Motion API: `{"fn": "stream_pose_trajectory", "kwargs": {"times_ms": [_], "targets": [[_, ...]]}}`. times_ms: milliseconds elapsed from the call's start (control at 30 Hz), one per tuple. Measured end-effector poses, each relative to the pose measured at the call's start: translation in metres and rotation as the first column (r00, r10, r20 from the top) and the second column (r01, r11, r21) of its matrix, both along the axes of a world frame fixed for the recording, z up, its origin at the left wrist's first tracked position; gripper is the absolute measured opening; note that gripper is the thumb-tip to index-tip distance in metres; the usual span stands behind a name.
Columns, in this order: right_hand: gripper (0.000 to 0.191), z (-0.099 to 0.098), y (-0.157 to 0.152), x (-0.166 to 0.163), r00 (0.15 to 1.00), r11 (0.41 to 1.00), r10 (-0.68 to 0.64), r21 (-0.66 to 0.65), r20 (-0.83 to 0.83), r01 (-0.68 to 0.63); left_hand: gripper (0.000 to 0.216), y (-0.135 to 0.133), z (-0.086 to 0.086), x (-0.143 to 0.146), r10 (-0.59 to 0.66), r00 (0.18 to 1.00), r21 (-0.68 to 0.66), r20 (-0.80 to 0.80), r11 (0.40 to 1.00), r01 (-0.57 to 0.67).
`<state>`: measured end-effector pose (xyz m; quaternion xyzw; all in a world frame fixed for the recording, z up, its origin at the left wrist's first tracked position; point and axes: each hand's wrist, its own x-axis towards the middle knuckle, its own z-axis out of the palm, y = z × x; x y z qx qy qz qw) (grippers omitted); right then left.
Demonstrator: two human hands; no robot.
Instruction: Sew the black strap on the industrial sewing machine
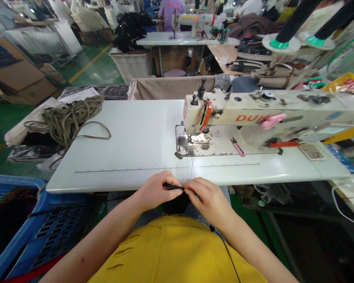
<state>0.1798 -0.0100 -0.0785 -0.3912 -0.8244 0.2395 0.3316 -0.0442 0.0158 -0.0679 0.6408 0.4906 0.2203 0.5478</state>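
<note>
Both hands meet at the front edge of the white sewing table (129,145). My left hand (159,188) is closed on a thin black strip (172,186), which looks like cord or narrow fabric. Fingers of my right hand (205,194) pinch the same strip at its right end, close to the left fingertips. Part of the strip is hidden by the fingers. Beyond the hands stands the sewing machine (212,114), its needle area above a worn metal plate. A loose thread (192,167) runs from there toward my hands. Pink-handled thread snips (238,147) lie on the machine bed.
A heap of olive-green straps (73,118) covers the table's left end. At lower left is a blue plastic basket (17,181) holding dark cloth. Thread cones (295,23) stand at upper right. Behind are a fabric-lined bin (171,87), another sewing machine (194,23) and a person in purple (171,11).
</note>
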Motion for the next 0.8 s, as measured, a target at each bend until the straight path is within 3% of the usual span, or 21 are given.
{"fn": "stream_pose_trajectory", "kwargs": {"times_ms": [200, 333, 500, 800], "targets": [[0.013, -0.0015, -0.0001, -0.0051, 0.994, 0.993, -0.022, 0.116, 0.103, 0.01, 0.014, -0.0009, 0.0012, 0.0019, 0.018, 1.0, 0.011, 0.013, 1.0, -0.018], [0.016, -0.0012, 0.0002, -0.0094, 0.995, 0.987, -0.05, 0.155, 0.083, 0.037, 0.013, -0.0024, 0.0005, 0.0022, 0.021, 0.999, -0.003, 0.035, 1.0, -0.021], [0.016, 0.0024, 0.0014, -0.0084, 0.982, 0.981, -0.18, 0.067, -0.062, 0.184, 0.013, -0.0028, -0.0008, 0.004, 0.036, 0.998, -0.008, 0.05, 0.999, -0.036], [0.012, 0.0027, 0.0054, -0.0058, 0.97, 0.979, -0.172, -0.14, -0.17, 0.149, 0.016, 0.0003, 0.0005, 0.0073, -0.041, 0.999, 0.06, -0.03, 0.997, 0.042]]}}
